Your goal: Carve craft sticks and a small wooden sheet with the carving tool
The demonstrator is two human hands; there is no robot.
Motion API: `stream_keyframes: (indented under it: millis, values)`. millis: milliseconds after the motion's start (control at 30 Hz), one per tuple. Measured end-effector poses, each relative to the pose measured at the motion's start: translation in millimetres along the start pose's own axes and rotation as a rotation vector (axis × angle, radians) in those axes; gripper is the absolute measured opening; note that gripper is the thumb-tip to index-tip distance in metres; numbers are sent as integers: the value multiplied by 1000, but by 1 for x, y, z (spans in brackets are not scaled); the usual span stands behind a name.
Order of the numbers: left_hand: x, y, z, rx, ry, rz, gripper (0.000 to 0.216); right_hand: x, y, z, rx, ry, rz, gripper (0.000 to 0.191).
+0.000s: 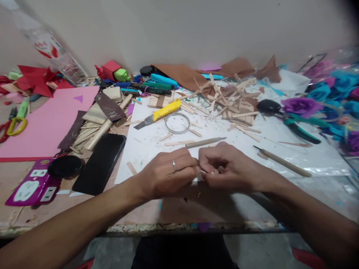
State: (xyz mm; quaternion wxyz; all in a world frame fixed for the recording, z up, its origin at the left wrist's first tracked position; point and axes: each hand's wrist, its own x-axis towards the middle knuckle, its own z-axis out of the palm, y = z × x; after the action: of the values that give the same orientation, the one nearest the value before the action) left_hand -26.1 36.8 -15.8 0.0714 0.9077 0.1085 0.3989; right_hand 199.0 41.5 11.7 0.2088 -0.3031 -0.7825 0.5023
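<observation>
My left hand (169, 170), with a ring on one finger, and my right hand (224, 166) meet over the front edge of the white sheet (157, 157). Both are closed, fingertips almost touching. Between them they pinch a small pale piece (202, 172), perhaps wood; the fingers cover most of it. Just beyond lies a wooden-handled carving tool (203, 142). A second carving tool (286, 162) rests to the right of my right hand. Farther back are a metal ring (177, 131) and a yellow utility knife (159, 114) with its blade out.
Craft sticks (224, 97) lie heaped at the back, near green-handled pliers (301, 129). On the left are a black phone (100, 164), a purple power socket (33, 183), pink paper (50, 123) and scissors (17, 125). Paper flowers (301, 106) crowd the right side.
</observation>
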Motion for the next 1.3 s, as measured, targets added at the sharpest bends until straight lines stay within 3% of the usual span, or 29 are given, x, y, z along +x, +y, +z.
stream_keyframes:
  millis: [267, 467, 600, 733, 833, 1067, 1300]
  values:
    - [-8, -1, 2, -4, 109, -97, 11, -1, 5, -1, -146, 141, -108, 23]
    - [-7, 2, 4, -158, 195, -262, 25, 0, 6, -1, -244, 214, -283, 22]
    - [-9, 5, 8, -353, 213, -457, 24, 1, 8, 1, -243, 207, -244, 20]
    - [-10, 9, 11, -455, 300, -635, 22, 0, 8, 1, -77, 191, -79, 18]
    - [-9, 10, 10, -465, 343, -627, 24, 2, 3, -1, 7, 202, -6, 9]
    - [-7, 5, 8, -404, 363, -518, 28, 2, -6, 0, 167, 268, 51, 9]
    - [-6, 9, 10, -473, 415, -569, 25, 2, -7, 2, 227, 310, 72, 13]
